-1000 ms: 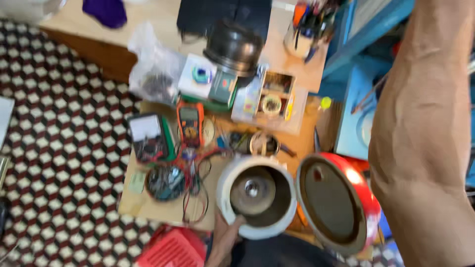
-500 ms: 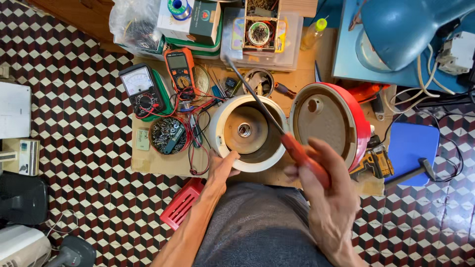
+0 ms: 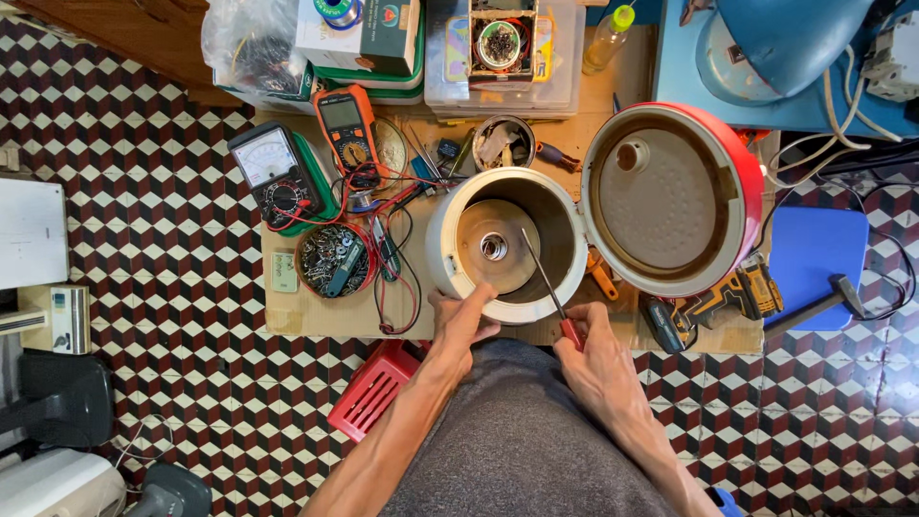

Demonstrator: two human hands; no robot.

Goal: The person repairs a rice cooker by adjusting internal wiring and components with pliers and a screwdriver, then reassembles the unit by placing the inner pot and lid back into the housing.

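Orange multimeter (image 3: 347,124) nr analog meter (image 3: 278,172), screw bowl (image 3: 334,259).

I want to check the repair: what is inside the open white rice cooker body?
Inside the white round rice cooker body lies a metal heating plate with a small centre hub. The screwdriver's thin metal shaft, held by the right hand, reaches in. Parts beneath the plate are covered.

The cooker body (image 3: 505,244) gapes open from above, only the screwdriver (image 3: 548,278) slanting across its mouth. Left of it, tangled leads (image 3: 388,278) and a screw bowl (image 3: 335,258) crowd the surface (image 3: 306,311); right of it the raised lid (image 3: 670,196) blocks passage; behind it sits a small tin (image 3: 504,142).
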